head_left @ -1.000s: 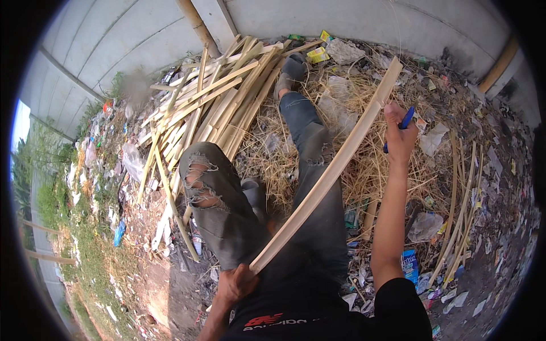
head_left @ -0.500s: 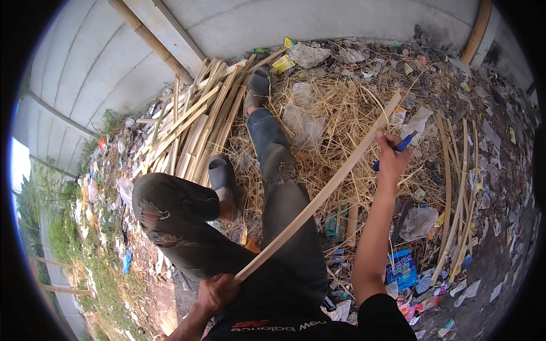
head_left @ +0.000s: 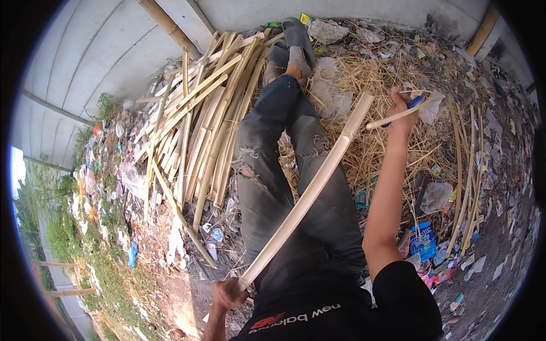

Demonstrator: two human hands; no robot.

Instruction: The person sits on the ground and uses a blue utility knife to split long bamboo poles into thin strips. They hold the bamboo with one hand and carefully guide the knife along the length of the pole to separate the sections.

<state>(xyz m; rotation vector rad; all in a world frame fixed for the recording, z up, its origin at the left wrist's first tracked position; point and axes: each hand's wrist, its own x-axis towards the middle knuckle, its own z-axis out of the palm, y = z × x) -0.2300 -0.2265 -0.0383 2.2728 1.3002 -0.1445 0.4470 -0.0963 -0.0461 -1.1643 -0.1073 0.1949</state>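
A seated person's left hand closes around the near end of a long pale bamboo strip, its grip wrapped tight on the butt, apparently to steady it low beside the hip. The strip runs diagonally up and away across the lap, over dark torn jeans, its far end lifted clear of the ground near the right hand. That right hand is raised at arm's length, fingers clenched around a blue-handled knife; a thin sliver sticks out from the hand toward the strip's tip, and whether it is pinched in the same grip or merely caught against the blade cannot be told. Holding the strip braced at one end and free at the other seems to leave its length open to the blade. Legs stretch forward over a bed of dry straw, feet in grey shoes resting near the far edge. To the left lies a heap of split bamboo slats, laid roughly parallel within reach. Plastic litter is strewn over the dirt on both sides, and a pale wall closes the scene beyond.
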